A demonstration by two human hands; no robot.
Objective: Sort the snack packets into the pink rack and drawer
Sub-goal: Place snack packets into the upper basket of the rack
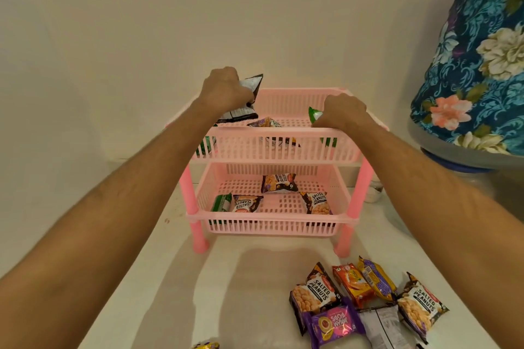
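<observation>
A pink two-tier rack stands on the white table. My left hand holds a black-and-white snack packet over the top tray's left side. My right hand grips a green packet at the top tray's right front. Another packet lies in the top tray between them. The lower tray holds three salted peanut packets and a green packet. A pile of several loose packets lies on the table at the front right.
A water jar under a blue floral cover stands at the right. A small steel cup sits behind the rack's right leg. A yellow-purple packet peeks in at the bottom edge. The wall is close behind the rack.
</observation>
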